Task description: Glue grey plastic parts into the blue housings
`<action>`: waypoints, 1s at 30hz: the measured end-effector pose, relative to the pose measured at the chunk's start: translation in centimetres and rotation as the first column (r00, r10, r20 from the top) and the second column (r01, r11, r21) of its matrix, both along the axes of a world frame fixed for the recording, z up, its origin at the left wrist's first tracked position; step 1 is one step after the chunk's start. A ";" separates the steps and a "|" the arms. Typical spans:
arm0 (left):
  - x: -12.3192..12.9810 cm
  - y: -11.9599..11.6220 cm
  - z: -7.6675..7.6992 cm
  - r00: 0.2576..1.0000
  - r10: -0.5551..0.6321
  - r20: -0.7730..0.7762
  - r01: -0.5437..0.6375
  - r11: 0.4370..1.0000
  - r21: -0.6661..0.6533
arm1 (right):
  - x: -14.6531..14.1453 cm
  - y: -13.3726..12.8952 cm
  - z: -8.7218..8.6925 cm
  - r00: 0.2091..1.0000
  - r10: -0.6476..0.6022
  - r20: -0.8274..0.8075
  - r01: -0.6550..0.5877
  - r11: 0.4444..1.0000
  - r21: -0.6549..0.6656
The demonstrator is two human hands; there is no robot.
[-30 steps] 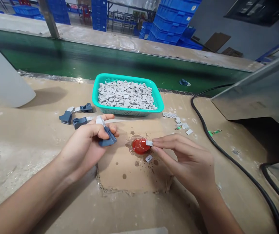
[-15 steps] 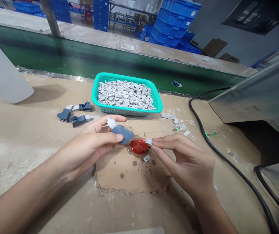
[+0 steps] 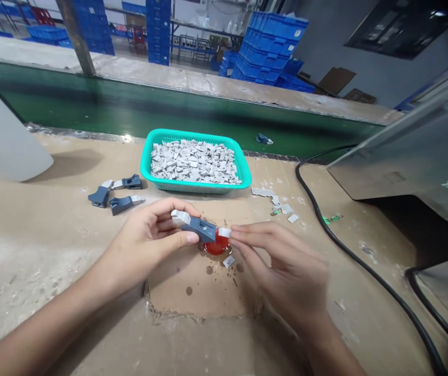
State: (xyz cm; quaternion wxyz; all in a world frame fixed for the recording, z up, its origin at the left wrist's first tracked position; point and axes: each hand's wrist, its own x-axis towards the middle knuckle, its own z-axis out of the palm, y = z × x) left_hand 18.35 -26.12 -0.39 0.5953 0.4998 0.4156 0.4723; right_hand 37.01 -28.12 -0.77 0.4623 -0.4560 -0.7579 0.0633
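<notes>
**Far left:** I see a white panel (image 3: pixel 0 136) standing at the edge of the dusty tan bench (image 3: pixel 32 250).

**Loose parts:** Three dark grey plastic housings (image 3: pixel 98 197) lie on the bench, left of the basket.

**Left hand (image 3: pixel 145 237):** Closed; thumb and fingers grip a fourth dark grey plastic housing (image 3: pixel 200 228), a white cap (image 3: pixel 180 216) at its left end.

**Centre:** I have that housing held over a glossy red puddle (image 3: pixel 216 246) on a cardboard sheet (image 3: pixel 192 292), its right end just beside the white tab.

**Behind the hands:** A teal plastic basket (image 3: pixel 196 188) is heaped with small grey pieces (image 3: pixel 192 162).

**Right hand (image 3: pixel 282 261):** Slightly blurred; thumb and forefinger pinch a small white tab (image 3: pixel 224 232).

**Far right:** A black cable (image 3: pixel 349 245) curves across the bench, past scattered white bits (image 3: pixel 282 206).
</notes>
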 end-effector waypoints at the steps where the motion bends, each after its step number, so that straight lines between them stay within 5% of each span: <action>1: 0.1 0.0 0.1 1.000 -0.011 -0.007 0.011 1.000 0.020 | -0.1 0.0 0.1 1.000 -0.009 -0.006 0.009 1.000 0.013; 5: 0.5 -0.3 0.7 0.999 -0.042 -0.028 0.043 0.999 0.029 | -0.5 -0.2 0.8 0.991 -0.052 -0.121 0.062 0.995 0.079; 11: 0.9 -0.9 0.8 0.995 -0.099 0.009 0.099 0.995 -0.035 | -0.7 -0.8 1.2 0.977 0.048 -0.206 -0.050 0.999 -0.002; 30: 1.0 -1.6 0.4 0.985 -0.170 0.023 0.172 0.979 -0.106 | -0.6 -1.1 0.7 0.971 0.210 -0.111 -0.213 0.977 -0.018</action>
